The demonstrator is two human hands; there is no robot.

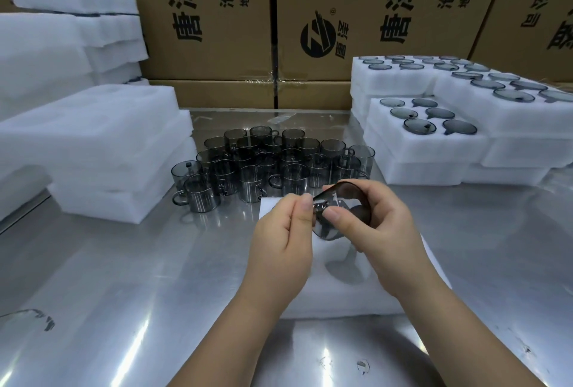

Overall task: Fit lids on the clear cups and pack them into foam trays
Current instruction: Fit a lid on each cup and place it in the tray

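Note:
My right hand (376,225) grips a smoky clear cup (338,219), tilted on its side above a white foam tray (341,296) lying on the steel table. My left hand (283,237) pinches a small dark part (319,208) at the cup's rim between thumb and forefinger. The tray under my hands shows one round hollow (344,269). Behind my hands stand several smoky clear cups with handles (269,163), grouped upright on the table.
Foam trays filled with lidded cups (434,126) are stacked at the right. Foam trays with bare hollows (99,144) are piled at the left. Cardboard boxes (217,30) wall off the back. The steel table (124,278) reaches to the front.

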